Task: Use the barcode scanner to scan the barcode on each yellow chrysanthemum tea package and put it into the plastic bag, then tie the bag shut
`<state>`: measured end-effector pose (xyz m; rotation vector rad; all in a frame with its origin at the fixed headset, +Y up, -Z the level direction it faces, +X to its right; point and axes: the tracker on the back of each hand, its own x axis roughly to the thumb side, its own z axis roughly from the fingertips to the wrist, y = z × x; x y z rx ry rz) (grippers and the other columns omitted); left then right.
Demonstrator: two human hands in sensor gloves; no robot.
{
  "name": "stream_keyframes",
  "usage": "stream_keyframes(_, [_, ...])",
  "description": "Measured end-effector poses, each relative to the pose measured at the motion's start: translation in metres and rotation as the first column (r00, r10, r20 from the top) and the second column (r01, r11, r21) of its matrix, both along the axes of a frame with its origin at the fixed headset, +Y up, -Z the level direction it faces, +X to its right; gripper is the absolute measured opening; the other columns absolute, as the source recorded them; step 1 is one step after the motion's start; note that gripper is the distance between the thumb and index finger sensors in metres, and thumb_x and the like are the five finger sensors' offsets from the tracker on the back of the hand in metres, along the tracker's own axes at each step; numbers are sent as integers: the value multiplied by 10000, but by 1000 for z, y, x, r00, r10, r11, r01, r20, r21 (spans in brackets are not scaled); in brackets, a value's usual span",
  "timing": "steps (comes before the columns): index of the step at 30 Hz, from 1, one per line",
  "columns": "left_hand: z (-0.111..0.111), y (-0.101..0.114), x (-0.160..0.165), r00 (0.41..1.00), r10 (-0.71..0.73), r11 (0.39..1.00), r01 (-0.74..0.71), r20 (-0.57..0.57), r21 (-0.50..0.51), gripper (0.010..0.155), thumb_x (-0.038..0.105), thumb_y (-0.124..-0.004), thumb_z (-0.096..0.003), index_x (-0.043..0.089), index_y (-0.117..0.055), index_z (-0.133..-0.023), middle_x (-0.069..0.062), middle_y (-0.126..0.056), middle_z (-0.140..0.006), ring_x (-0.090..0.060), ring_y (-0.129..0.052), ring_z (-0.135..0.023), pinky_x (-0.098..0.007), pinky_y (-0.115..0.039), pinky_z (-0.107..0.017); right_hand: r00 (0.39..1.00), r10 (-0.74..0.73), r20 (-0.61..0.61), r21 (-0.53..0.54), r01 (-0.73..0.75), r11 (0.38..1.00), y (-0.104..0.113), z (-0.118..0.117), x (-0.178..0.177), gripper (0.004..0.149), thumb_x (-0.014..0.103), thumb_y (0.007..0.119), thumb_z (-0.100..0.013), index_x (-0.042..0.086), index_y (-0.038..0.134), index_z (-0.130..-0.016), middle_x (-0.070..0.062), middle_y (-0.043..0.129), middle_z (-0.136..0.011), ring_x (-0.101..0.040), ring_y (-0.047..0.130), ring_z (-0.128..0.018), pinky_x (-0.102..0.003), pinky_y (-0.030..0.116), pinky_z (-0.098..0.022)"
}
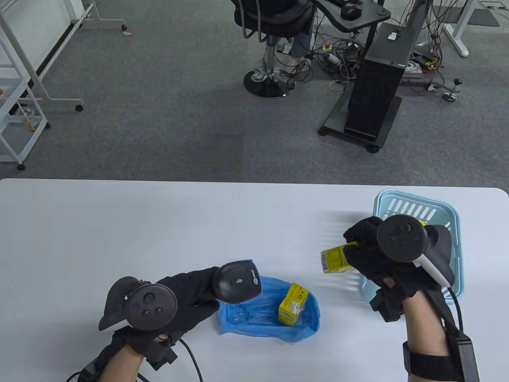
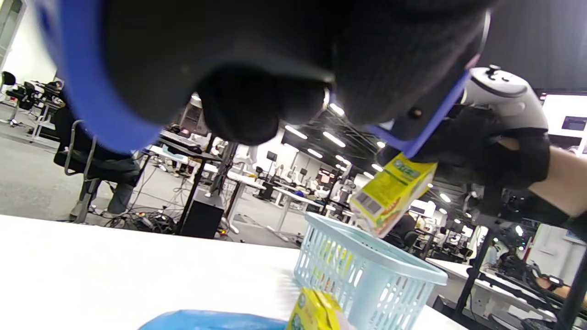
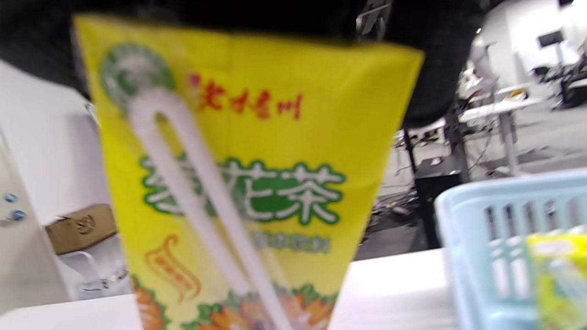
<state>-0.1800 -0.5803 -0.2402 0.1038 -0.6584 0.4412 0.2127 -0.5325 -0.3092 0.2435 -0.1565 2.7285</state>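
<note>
Scan step, lower frame: right hand fingers clamped on tea package; left hand fingers wrapped round scanner. Next: turn barcode toward scanner.

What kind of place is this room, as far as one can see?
Probably an open-plan office or lab: grey carpet, an office chair, a computer tower with tangled cables, and rows of desks under strip lights.

The held tea package was bright yellow with green-edged white characters, red script and orange flowers. The basket was pale blue, the plastic bag vivid blue, the barcode scanner black, the table white.
</note>
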Motion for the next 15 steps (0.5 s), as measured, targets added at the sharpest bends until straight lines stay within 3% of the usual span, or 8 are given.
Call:
stream_keyframes(8, [-9,-16,10,999,-44,999,44,0,-11,615,415,-913,-473,271,-681,-1024,-24,-912,-858,-189,-1026,-625,-486,-838,-528,979,-176,-102,65,183,981,-42,10,-17,511,500,822,-332,222,879,-757,-36,823,-858,-233,871,-765,-499,863,-447])
stream_keyframes(15, [-16,-34,23,996,-93,995,94,-10,32,589,401,-954,-452,377,-705,-985,-1,-908,-844,-177,-1008,-626,-485,-824,-544,943,-308,-128,76,319,945,-72,17,-19,514,501,803,-351,212,858,-773,-52,802,-873,-252,849,-772,-495,843,-458])
